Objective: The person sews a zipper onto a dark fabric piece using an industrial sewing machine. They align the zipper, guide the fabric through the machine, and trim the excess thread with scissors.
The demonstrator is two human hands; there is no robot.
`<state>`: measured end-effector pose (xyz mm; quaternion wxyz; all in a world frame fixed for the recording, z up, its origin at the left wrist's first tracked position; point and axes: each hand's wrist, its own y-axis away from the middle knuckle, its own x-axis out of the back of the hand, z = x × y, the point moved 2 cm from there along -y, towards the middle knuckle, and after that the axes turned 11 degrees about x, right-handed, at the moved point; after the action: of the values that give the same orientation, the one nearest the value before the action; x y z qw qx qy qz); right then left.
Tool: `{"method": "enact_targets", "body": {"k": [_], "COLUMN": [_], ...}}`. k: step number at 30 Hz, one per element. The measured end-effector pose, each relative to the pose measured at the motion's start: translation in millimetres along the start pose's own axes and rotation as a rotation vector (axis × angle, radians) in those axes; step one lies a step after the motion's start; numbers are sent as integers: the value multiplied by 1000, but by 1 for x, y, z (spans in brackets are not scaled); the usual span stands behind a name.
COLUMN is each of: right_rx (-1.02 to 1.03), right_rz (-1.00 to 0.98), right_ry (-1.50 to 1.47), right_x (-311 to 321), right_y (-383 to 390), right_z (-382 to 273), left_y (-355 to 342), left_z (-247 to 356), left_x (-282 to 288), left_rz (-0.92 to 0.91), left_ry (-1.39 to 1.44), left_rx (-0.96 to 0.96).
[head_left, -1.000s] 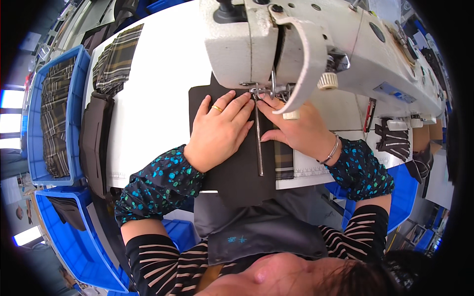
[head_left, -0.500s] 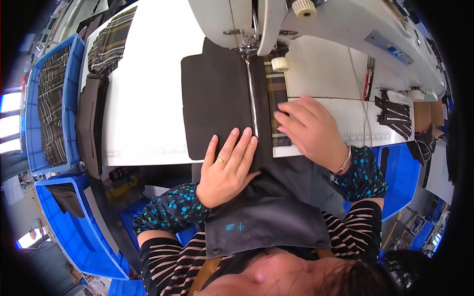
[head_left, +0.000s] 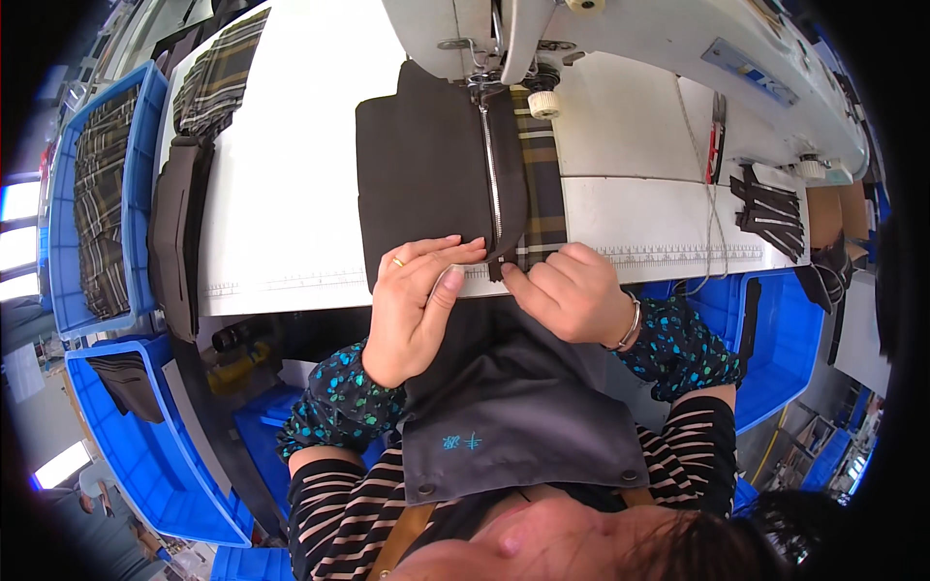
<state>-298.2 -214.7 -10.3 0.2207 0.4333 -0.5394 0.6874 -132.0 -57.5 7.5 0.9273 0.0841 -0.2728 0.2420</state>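
Both hands have drawn back toward the near edge of the tabletop [head_left: 281,194] since half a second ago, and the dark fabric panel [head_left: 417,155] now reaches farther from them, up under the sewing machine's presser foot [head_left: 481,85].

The left hand [head_left: 412,310] lies at the near edge with its fingers [head_left: 441,254] stretched flat and close together, tips pressing on the panel's lower hem just left of the zipper [head_left: 495,184]; a ring sits on one finger. It pinches nothing that shows. The right hand [head_left: 572,290] rests just beside it, fingers curled and pressed together, tips at the zipper's near end where the plaid strip [head_left: 541,184] meets the tabletop edge; whether it nips the cloth cannot be told. A bracelet circles that wrist.

From the two hands the zipper runs straight away to the sewing machine [head_left: 620,29] at the far edge, dark panel on its left, plaid strip on its right. A printed ruler scale [head_left: 668,254] runs along the near edge right of the hands. Toward the left edge lie a stack of dark pieces [head_left: 179,223] and plaid cloth [head_left: 218,68]; blue bins [head_left: 58,194] stand beyond it. Small dark pieces [head_left: 765,208] lie at the right end.
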Motion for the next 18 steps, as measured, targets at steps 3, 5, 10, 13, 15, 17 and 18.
{"method": "enact_targets", "body": {"k": [3,5,10,13,15,17,18], "right_rx": [-1,7,39,58,64,68,70], "right_rz": [26,37,40,-24,-4,13,20], "right_ry": [-9,-5,-64,-89,-41,-13,-8], "right_x": [-4,-5,-2,0,-1,-3,-4], "right_y": [4,5,4,9,10,11,11], "right_z": [0,-1,0,1,-2,-3,-2], "left_y": [-1,0,7,19,20,19,19], "left_z": [0,-1,2,5,2,2,3], "left_x": [0,0,-6,-19,-22,-23,-23], "left_rz": [1,1,40,154,173,174,170], "left_ry": [15,18,-257,-475,-487,-484,-492], "left_rx": [3,-4,-163,-253,-264,-276,-280]}}
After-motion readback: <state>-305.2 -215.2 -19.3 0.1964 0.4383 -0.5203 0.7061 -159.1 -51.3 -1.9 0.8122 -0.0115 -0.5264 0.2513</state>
